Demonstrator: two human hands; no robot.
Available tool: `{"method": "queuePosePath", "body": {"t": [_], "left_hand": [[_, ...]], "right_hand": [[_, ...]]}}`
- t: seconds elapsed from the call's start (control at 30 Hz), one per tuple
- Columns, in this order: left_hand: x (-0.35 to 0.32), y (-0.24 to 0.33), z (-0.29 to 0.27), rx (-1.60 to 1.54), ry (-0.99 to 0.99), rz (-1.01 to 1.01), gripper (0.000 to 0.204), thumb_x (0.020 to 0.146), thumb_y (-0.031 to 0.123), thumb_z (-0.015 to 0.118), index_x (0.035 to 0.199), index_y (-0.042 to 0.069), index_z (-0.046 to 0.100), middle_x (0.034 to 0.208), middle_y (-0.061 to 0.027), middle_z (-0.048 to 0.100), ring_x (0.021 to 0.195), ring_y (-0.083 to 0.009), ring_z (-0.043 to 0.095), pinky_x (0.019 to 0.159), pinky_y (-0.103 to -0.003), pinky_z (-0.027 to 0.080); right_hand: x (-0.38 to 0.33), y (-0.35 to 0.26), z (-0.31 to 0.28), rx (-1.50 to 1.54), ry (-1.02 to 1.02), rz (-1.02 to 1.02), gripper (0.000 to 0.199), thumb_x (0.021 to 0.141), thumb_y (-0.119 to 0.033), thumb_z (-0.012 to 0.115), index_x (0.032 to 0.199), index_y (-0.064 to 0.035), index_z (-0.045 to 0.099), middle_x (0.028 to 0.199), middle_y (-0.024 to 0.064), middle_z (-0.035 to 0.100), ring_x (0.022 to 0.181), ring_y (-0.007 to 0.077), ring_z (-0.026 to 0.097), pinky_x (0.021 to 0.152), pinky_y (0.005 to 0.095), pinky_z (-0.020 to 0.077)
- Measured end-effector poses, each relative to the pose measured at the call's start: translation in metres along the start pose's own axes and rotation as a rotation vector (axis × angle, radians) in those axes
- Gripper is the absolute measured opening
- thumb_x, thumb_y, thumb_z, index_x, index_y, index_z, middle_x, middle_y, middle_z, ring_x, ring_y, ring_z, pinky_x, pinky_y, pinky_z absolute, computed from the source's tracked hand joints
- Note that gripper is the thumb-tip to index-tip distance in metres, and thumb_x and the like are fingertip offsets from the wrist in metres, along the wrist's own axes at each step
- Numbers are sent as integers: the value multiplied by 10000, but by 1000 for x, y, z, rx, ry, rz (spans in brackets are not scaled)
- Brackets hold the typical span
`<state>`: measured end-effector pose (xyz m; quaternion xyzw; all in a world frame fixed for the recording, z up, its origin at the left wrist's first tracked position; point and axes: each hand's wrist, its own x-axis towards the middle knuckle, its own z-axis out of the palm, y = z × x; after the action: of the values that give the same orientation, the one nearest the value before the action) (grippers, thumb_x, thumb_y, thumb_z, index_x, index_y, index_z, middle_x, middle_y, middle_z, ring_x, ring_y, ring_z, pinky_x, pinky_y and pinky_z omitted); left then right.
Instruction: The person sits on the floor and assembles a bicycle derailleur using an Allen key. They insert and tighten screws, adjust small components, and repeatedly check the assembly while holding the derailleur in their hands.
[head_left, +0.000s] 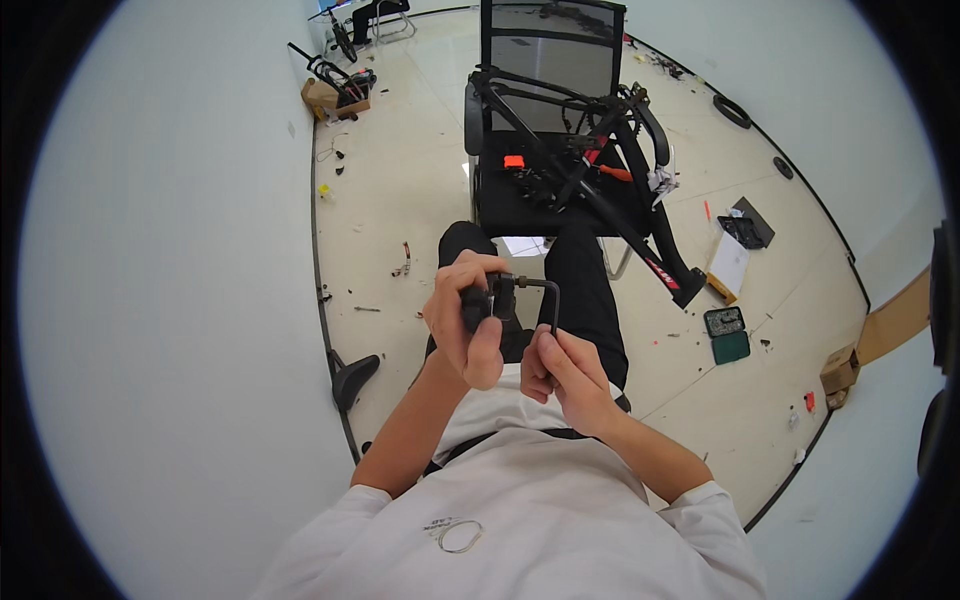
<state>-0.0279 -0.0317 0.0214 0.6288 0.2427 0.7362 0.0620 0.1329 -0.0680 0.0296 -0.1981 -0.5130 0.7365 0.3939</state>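
Observation:
In front of my lap, my left hand (466, 318) is closed around a small black bicycle part (500, 297), whose exact kind I cannot make out. A short brownish bolt (521, 282) sticks out of its right side. The black L-shaped hex key (554, 297) meets the bolt's outer end with one arm. Its other arm runs down into my right hand (566, 372), which pinches it between thumb and fingers. My fingers hide much of the black part and the lower end of the key.
A black bicycle frame (590, 195) lies across the mesh-backed office chair (550, 50) facing me, beside an orange-handled tool (614, 173). On the floor are a green bit case (730, 347), a saddle (354, 380), a tyre (731, 111) and a box of parts (340, 98).

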Motion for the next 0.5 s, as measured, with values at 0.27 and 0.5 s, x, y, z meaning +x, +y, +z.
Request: {"method": "queuePosePath", "body": {"t": [0.27, 0.5], "left_hand": [[-1, 7, 12, 36, 132, 106, 399, 788, 277, 508, 1013, -5, 339, 928, -270, 549, 773, -248, 499, 694, -347, 415], [-8, 12, 16, 40, 34, 64, 421, 755, 154, 571, 1069, -12, 344, 901, -238, 556, 724, -201, 489, 648, -309, 418]], "right_hand": [[5, -3, 9, 238, 103, 44, 393, 1028, -247, 467, 687, -111, 329, 579, -69, 258, 485, 47, 182, 428, 250, 147], [0, -5, -1, 155, 128, -4, 408, 1027, -265, 472, 668, -98, 372, 556, -62, 300, 466, 41, 214, 411, 246, 167]]}}
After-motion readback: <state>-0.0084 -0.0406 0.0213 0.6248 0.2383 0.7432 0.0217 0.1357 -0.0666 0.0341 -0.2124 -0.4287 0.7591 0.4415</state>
